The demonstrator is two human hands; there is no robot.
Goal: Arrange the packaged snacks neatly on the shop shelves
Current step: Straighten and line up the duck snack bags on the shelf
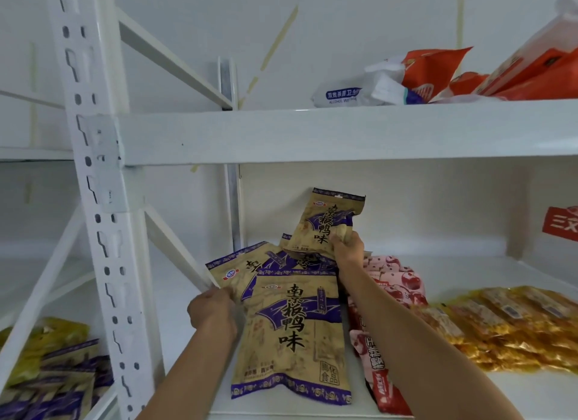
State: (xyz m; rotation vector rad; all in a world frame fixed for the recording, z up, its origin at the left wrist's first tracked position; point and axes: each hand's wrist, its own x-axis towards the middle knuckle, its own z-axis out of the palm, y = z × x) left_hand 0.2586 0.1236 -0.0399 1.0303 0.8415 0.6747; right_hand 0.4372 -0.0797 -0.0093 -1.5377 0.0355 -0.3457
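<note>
On the white shelf (438, 278), our right hand (347, 247) is gripping one brown snack bag (322, 222), holding it up. Our left hand (212, 310) is pinching the edge of another brown bag (231, 272) lying flat.

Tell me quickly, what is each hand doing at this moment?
Left hand: grips the edge of a tan and purple snack packet lying on the shelf.
Right hand: holds a raised packet of the same kind.

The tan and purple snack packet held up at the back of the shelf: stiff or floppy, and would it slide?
The raised packet probably holds its shape fairly well: it stands upright though the right hand grips only its lower corner. It looks light, being thin and flat. Its glossy film likely slides easily, as the fanned packets below suggest.
</note>
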